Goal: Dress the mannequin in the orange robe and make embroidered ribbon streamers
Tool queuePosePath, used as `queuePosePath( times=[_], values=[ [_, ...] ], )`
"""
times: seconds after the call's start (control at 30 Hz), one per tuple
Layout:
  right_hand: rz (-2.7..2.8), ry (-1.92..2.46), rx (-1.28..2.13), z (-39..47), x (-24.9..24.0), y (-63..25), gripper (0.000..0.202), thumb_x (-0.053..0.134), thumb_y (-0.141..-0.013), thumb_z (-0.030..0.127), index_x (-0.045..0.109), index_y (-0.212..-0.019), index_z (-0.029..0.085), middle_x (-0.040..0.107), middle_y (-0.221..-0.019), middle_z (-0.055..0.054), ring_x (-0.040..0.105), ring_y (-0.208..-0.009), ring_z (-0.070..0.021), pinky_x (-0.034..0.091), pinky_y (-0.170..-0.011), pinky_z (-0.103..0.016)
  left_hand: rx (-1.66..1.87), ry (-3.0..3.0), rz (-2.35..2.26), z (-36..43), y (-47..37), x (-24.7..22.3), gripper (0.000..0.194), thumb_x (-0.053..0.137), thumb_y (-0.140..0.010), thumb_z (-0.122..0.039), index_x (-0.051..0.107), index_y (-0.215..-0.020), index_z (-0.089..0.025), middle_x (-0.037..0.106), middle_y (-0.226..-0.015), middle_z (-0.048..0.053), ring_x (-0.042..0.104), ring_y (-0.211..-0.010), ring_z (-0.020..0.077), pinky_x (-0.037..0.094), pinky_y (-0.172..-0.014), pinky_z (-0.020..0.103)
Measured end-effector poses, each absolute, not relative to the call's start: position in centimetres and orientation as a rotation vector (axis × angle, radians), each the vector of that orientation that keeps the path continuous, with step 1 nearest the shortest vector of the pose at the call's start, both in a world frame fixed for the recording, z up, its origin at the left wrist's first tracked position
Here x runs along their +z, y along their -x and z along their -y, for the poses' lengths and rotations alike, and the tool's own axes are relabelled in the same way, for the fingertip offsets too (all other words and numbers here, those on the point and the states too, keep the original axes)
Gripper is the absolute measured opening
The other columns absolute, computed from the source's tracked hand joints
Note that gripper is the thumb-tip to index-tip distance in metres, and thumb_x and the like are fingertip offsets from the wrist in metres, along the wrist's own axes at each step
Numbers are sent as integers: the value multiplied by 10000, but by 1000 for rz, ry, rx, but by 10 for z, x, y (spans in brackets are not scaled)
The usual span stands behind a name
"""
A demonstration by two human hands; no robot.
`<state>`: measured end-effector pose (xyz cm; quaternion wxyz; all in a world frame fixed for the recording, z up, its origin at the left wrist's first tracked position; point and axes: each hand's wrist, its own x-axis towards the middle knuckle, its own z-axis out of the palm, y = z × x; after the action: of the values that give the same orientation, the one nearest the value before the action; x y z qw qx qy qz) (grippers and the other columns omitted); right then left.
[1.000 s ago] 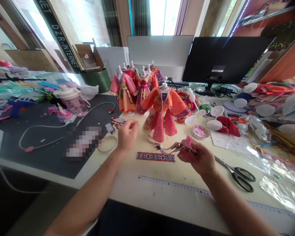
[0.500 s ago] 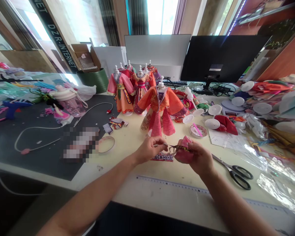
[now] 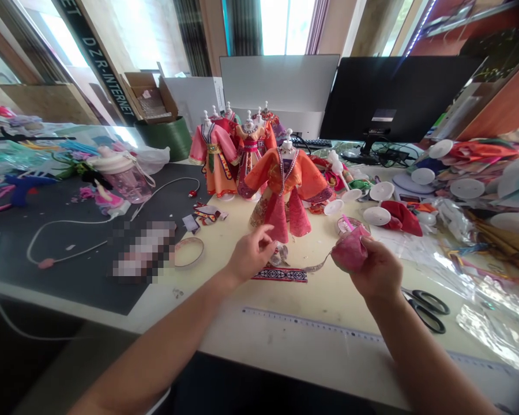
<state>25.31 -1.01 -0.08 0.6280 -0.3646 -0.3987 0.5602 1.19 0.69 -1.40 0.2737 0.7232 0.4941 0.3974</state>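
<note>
My right hand [image 3: 378, 268] is closed on a folded piece of pink fabric [image 3: 350, 249], held above the table. A thin patterned ribbon [image 3: 316, 267] trails from the fabric down to the left. My left hand [image 3: 253, 253] has its fingers loosely curled and apart. Beside its fingertips lies a small crumpled whitish piece [image 3: 280, 253]; whether they touch cannot be made out. Under that hand, a dark blue, red and white patterned trim strip [image 3: 285, 274] lies flat. Just behind stands a doll stand dressed in an orange robe [image 3: 292, 181] with pink lower panels.
Black-handled scissors [image 3: 430, 302] lie right of my right forearm, blades partly hidden. A clear ruler [image 3: 303, 323] runs along the front. Tape rolls [image 3: 189, 252], dressed doll stands [image 3: 214, 153], a lidded cup [image 3: 123, 176], fabric piles [image 3: 480, 155] and monitors [image 3: 398, 98] surround the work area.
My left hand has let go of the ribbon and moved slightly left. My right hand has moved right with the pink fabric, and the ribbon now hangs from it.
</note>
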Motion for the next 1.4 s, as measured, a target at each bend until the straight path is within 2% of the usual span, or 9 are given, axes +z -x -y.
queuePosePath(
  times=[0.17, 0.3, 0.37, 0.5, 0.6, 0.73, 0.93, 1.1, 1.4],
  values=[
    [773, 887, 1426, 17, 8, -245, 68, 549, -637, 274, 577, -659, 216, 562, -629, -17, 535, -563, -150, 459, -545, -308, 1278, -2291, -1270, 3, -20, -11, 275, 530, -826, -303, 594, -1060, -171, 613, -955, 84, 558, -891, 192, 441, -858, 365],
    [1065, 812, 1615, 21, 8, -236, 212, 501, -684, 368, 612, -676, 187, 562, -616, -42, 531, -547, -178, 435, -519, -336, 980, -2053, -867, 16, -39, -4, 407, 567, -817, -292, 514, -1208, -191, 578, -1155, 111, 576, -799, 137, 483, -690, 272],
    [1122, 778, 1647, 23, 6, -234, 220, 492, -701, 357, 621, -677, 180, 546, -596, -33, 481, -505, -155, 393, -470, -309, 830, -1869, -782, 19, -48, -4, 477, 612, -785, -290, 487, -1234, -191, 617, -1077, 107, 578, -719, 119, 467, -599, 240],
    [1115, 770, 1568, 22, 4, -234, 203, 495, -707, 311, 640, -688, 170, 560, -639, -37, 473, -531, -147, 385, -486, -295, 766, -1570, -792, 17, -53, -9, 156, 568, -804, -250, 628, -890, -134, 619, -658, 25, 551, -589, 93, 443, -549, 218],
    [1043, 804, 1398, 19, 4, -238, 181, 487, -705, 292, 620, -635, 191, 561, -662, -40, 508, -608, -170, 425, -575, -322, 824, -1487, -890, 13, -47, -13, 174, 550, -815, -295, 616, -790, -136, 574, -590, -3, 499, -513, 72, 425, -510, 210],
    [905, 862, 1202, 13, 4, -249, 130, 486, -714, 281, 556, -618, 230, 510, -598, -8, 483, -553, -161, 424, -558, -322, 877, -1719, -1123, 12, -40, -19, 230, 536, -820, -345, 618, -914, -152, 634, -697, 35, 559, -587, 124, 462, -568, 262],
    [972, 838, 1090, 17, 6, -248, 116, 558, -700, 215, 559, -584, 209, 439, -537, 19, 398, -496, -113, 336, -478, -261, 938, -2385, -1238, 18, -40, -16, 583, 581, -784, -415, 422, -1281, -154, 603, -1104, 131, 569, -992, 261, 464, -821, 399],
    [1344, 802, 1113, 31, 10, -234, 123, 556, -761, 219, 618, -656, 203, 547, -606, -7, 492, -561, -146, 413, -554, -297, 1210, -2337, -1071, 22, -39, -7, 356, 564, -816, -377, 585, -1080, -139, 629, -910, 97, 579, -837, 192, 455, -797, 343],
    [1794, 879, 1055, 36, 7, -224, 140, 521, -842, 277, 637, -804, 208, 567, -806, -30, 537, -740, -162, 441, -682, -304, 984, -1861, -822, 22, -36, 1, 171, 599, -805, -314, 657, -755, -161, 622, -742, 42, 572, -702, 131, 469, -668, 258]
  ],
)
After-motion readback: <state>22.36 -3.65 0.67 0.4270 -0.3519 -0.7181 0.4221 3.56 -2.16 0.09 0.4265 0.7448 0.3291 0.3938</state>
